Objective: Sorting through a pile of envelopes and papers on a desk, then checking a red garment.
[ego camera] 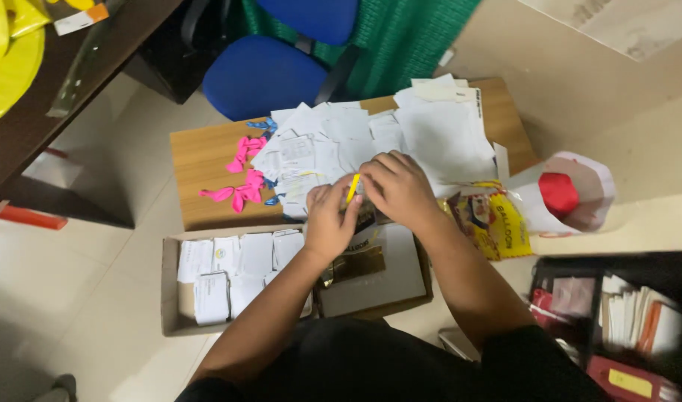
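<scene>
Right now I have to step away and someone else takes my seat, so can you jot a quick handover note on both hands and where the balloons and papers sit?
Left hand: pinches a small yellow uninflated balloon over the low wooden table.
Right hand: fingers bent at the same balloon, over the pile of white paper slips.
Laid out: pink uninflated balloons and a few blue ones lie at the pile's left edge.
Nearby: shallow cardboard box with rows of white packets, a yellow balloon packet to the right.
Done: several balloons out on the table.
Left: the yellow one is in hand, not yet set down.
</scene>
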